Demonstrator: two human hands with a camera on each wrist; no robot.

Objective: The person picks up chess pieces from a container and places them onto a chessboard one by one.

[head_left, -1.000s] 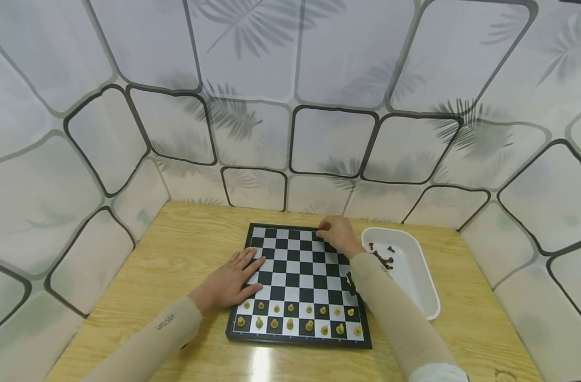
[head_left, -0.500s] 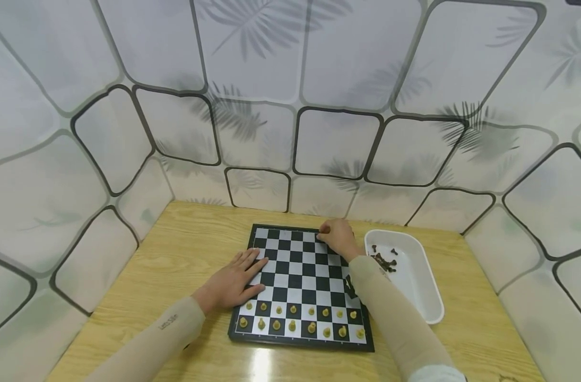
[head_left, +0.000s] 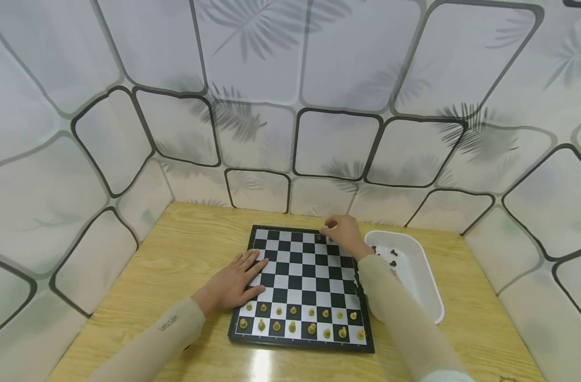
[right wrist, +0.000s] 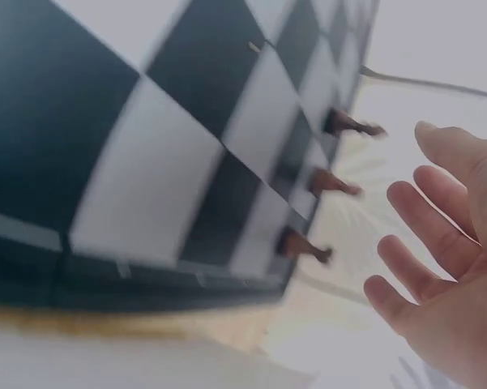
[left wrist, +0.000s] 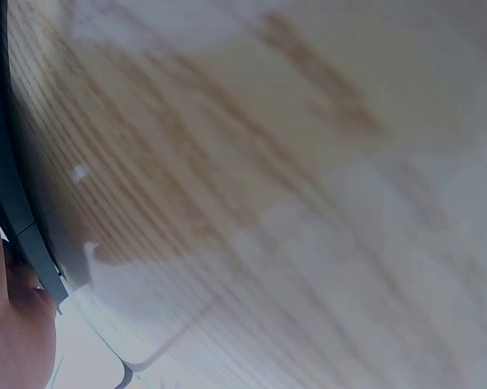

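Observation:
A black-and-white chessboard (head_left: 295, 269) lies on the table, with two rows of yellowish chess pieces (head_left: 293, 310) at its near side. My left hand (head_left: 230, 281) rests on the board's left edge, fingers extended. In the left wrist view, part of that hand (left wrist: 20, 340) shows beside the board's edge. At the far right corner, my right hand (head_left: 345, 233) hovers just beside a standing dark chess piece (head_left: 318, 237). The right wrist view shows the right hand (right wrist: 450, 235) with spread fingers holding nothing, apart from three dark chess pieces (right wrist: 334, 181) in a row.
A white plastic tray (head_left: 432, 281) stands right of the board, with dark pieces (head_left: 393, 253) inside; my right sleeve hides part of it. Dark shapes lie by the board's right edge, partly covered by the forearm. A patterned wall backs the wooden table (head_left: 199, 228).
My right hand has let go of the dark piece at the far row and drawn slightly right and away, leaving the piece standing. The left hand stays in place.

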